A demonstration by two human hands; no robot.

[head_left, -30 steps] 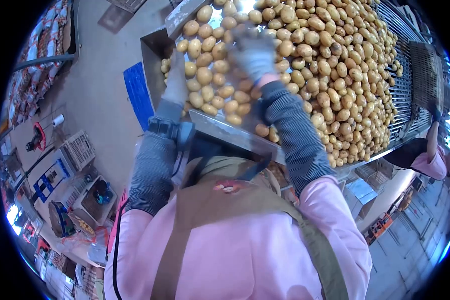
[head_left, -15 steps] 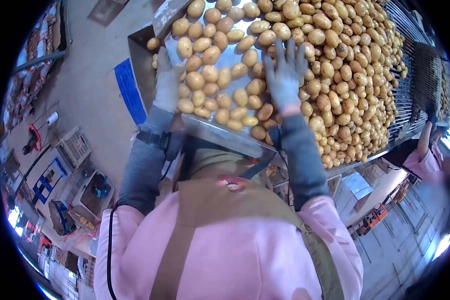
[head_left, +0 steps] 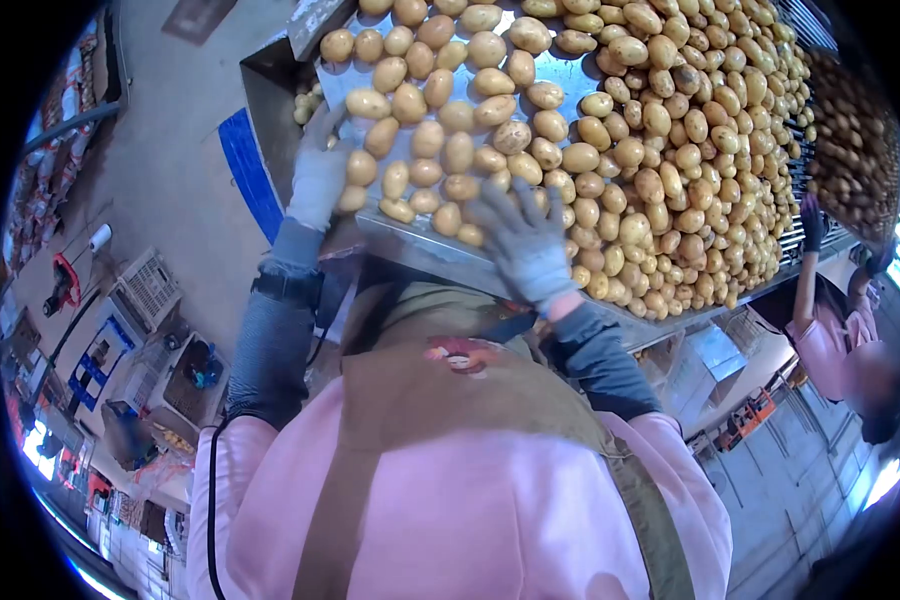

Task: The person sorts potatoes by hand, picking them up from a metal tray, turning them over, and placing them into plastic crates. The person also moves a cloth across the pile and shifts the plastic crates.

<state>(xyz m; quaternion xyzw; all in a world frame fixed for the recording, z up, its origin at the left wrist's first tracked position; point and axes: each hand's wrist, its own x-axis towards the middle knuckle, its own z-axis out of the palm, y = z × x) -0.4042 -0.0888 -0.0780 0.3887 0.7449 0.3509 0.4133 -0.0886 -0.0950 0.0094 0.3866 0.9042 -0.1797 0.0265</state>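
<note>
The left hand [head_left: 320, 175] and right hand [head_left: 522, 245] lie spread on potatoes [head_left: 660, 115], gripping none (the table [head_left: 415, 250] is heaped, most untouched).

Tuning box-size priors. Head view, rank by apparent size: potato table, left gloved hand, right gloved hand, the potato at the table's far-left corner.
1. Potato table, by far.
2. Right hand and left hand: about alike; nearness to the camera differs, so unranked.
3. Corner potato, clearly smallest.

No text, label or number is legible anywhere.
</note>
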